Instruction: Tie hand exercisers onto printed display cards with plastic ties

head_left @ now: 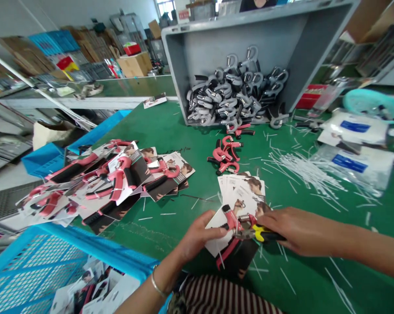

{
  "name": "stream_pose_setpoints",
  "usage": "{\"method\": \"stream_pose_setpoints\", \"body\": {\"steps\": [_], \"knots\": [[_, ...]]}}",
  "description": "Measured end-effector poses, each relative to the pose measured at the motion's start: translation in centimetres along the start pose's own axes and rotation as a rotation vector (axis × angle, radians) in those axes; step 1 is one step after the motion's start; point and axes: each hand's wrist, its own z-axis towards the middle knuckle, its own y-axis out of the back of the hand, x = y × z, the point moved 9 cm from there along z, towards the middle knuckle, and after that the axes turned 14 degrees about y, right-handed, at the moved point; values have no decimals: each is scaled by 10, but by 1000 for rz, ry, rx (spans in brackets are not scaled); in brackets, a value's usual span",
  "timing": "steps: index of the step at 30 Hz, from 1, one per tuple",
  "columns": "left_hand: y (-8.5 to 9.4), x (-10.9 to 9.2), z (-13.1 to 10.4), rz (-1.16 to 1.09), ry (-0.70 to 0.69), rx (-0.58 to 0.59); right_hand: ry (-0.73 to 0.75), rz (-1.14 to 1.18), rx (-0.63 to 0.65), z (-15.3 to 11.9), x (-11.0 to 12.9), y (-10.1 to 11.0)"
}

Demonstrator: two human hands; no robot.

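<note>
Together, carded hand grips (121, 176) lie heaped at left in the frame, above a blue basket (30, 261) at lower left. At lower centre, a worker's left hand (200, 235) clasps a card (241, 257) and the pink hand grip (229, 219) lying on it, thumb on top. Pliers (259, 234) fill the closed right hand (287, 224); whether their tips bite a tie is too small to tell. Good work seemingly calls for steady thumb pressure, a flat card and tips kept off the print. White ties (303, 172) litter the right.
</note>
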Motion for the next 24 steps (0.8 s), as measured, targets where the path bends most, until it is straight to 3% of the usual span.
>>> {"method": "stream_pose_setpoints", "body": {"steps": [3,5,9,12,17,24], "knots": [[19,-40,-11,8,-231,-281,60,298,19,7,29,-5],[35,-70,-22,-94,-420,-486,57,386,-48,14,33,-8],[42,-103,-43,-284,-679,-621,-195,307,-379,19,-8,-13],[34,-102,-44,-288,-692,-620,-321,258,-505,24,-23,-25],[22,-87,-35,-279,-646,-608,-357,211,-625,42,-7,-31],[18,-83,-34,-317,-655,-591,-366,217,-719,56,0,-27]]}}
